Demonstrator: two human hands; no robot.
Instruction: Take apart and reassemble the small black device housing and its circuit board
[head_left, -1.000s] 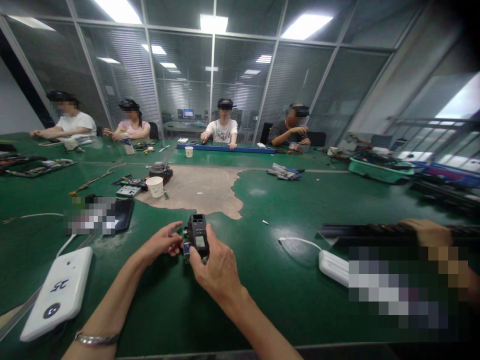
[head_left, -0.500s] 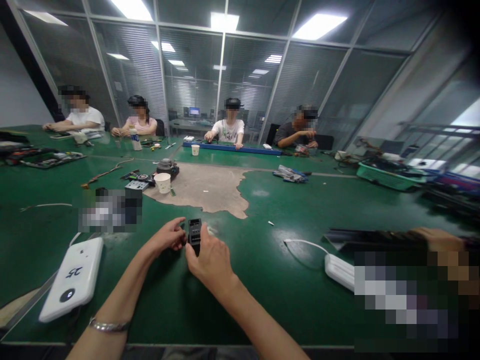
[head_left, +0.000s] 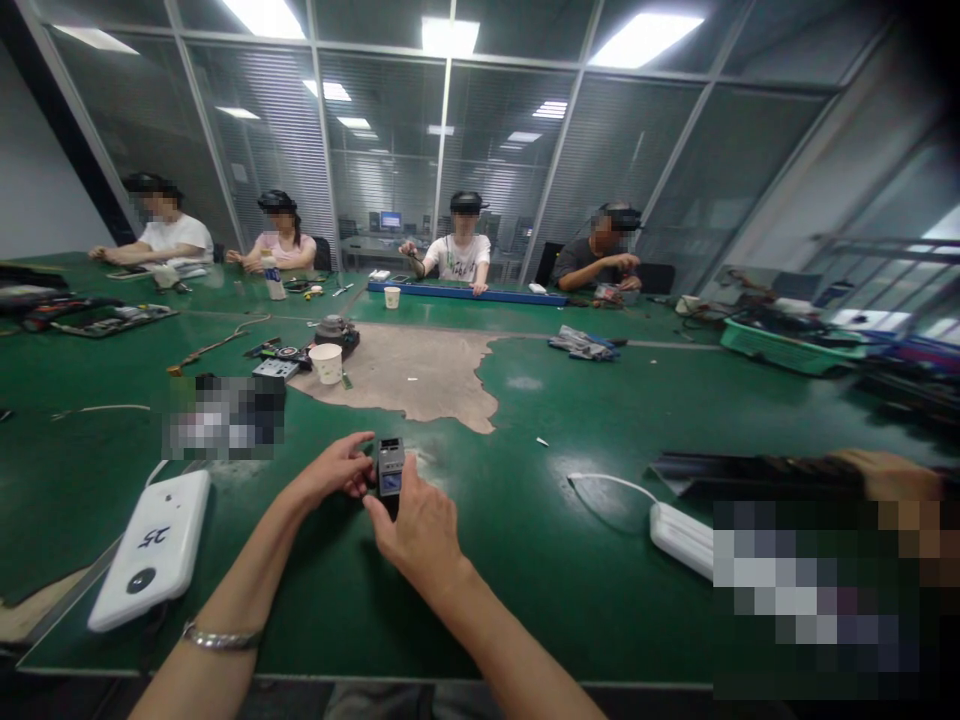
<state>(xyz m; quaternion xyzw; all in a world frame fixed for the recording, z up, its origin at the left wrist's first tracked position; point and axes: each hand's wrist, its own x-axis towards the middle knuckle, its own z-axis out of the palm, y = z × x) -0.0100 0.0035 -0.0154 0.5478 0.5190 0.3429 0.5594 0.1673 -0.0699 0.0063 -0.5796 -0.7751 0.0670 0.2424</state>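
A small dark grey box-shaped device [head_left: 391, 468] is held upright between my two hands, just above or on the green table; which of these I cannot tell. Openings show in its top, and a bluish panel or label faces me. My left hand [head_left: 346, 468] is at its left side, index finger stretched forward and the other fingers curled against it. From the right, my right hand [head_left: 424, 515] grips it with the thumb low in front and the index finger along its side. The device's underside is hidden.
A white power bank [head_left: 154, 550] marked 25 lies at left; another white device [head_left: 679, 535] with a cable lies right. Ahead are a paper cup [head_left: 326, 364], loose electronic parts and gloves [head_left: 583, 343]. A co-worker's hand [head_left: 892, 474] is at right; several people sit across the table.
The box-shaped device has turned in my hands: its slotted dark face has given way to a greyer face with a bluish panel. My hands have barely shifted. A co-worker opposite has raised a hand.
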